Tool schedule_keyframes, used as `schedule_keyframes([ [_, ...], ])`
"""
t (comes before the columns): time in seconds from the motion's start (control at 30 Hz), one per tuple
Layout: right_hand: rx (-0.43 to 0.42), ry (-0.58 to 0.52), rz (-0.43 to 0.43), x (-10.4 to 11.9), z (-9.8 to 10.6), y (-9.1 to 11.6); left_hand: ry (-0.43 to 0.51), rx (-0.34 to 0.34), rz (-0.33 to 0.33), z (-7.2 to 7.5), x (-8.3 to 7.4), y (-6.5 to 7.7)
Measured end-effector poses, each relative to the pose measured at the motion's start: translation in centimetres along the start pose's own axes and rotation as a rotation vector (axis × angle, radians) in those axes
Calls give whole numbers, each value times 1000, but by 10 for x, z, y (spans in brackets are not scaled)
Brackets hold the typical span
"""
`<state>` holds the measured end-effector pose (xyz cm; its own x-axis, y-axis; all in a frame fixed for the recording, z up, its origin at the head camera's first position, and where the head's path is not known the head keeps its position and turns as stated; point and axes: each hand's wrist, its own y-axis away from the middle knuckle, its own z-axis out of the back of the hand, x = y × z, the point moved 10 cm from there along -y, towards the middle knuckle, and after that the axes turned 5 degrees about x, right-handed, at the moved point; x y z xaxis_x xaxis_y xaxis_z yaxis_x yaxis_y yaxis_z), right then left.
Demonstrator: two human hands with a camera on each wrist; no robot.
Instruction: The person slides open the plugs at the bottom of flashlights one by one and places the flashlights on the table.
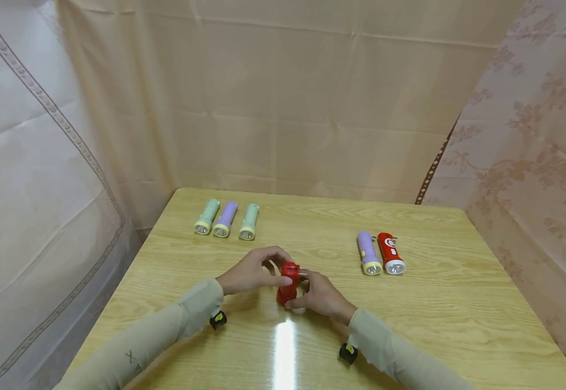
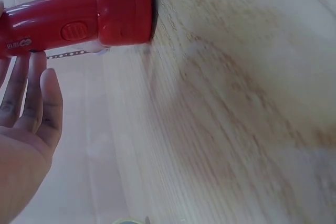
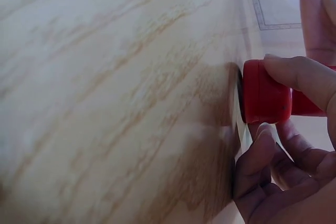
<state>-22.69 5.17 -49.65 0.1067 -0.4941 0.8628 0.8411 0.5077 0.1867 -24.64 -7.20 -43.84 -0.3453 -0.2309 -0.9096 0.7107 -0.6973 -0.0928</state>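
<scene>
A red flashlight (image 1: 288,291) stands on the wooden table with its wide head down, between both hands. My left hand (image 1: 258,269) holds its upper body, thumb on the near side and fingers behind. Lower down, my right hand (image 1: 325,296) grips the head, with the thumb (image 3: 299,74) on one side and curled fingers opposite. Thin metal prongs stick out from the flashlight's upper right side in the head view. In the left wrist view the red flashlight (image 2: 52,22) shows an oval switch and small printing on its body.
Back left on the table (image 1: 312,227) lie a green flashlight (image 1: 207,215), a purple flashlight (image 1: 226,219) and another green flashlight (image 1: 249,220). To the right lie a purple flashlight (image 1: 368,252) and a red flashlight with a white rim (image 1: 390,253). Curtains (image 1: 283,97) hang around the table.
</scene>
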Motion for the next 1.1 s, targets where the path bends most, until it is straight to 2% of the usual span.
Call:
schedule_keyframes([
  [0.17, 17, -8, -21, -4, -1, 0, -2, -51, 45, 7, 7, 1],
  [0.37, 47, -36, -38, -7, -5, 1, 11, -79, 101, 12, 13, 3],
  [0.7, 92, -69, -12, -1, -7, 0, 73, -154, 161, 23, 29, 1],
  [1.1, 115, -122, -24, 0, -10, 2, 103, -204, 262, 28, 46, 2],
])
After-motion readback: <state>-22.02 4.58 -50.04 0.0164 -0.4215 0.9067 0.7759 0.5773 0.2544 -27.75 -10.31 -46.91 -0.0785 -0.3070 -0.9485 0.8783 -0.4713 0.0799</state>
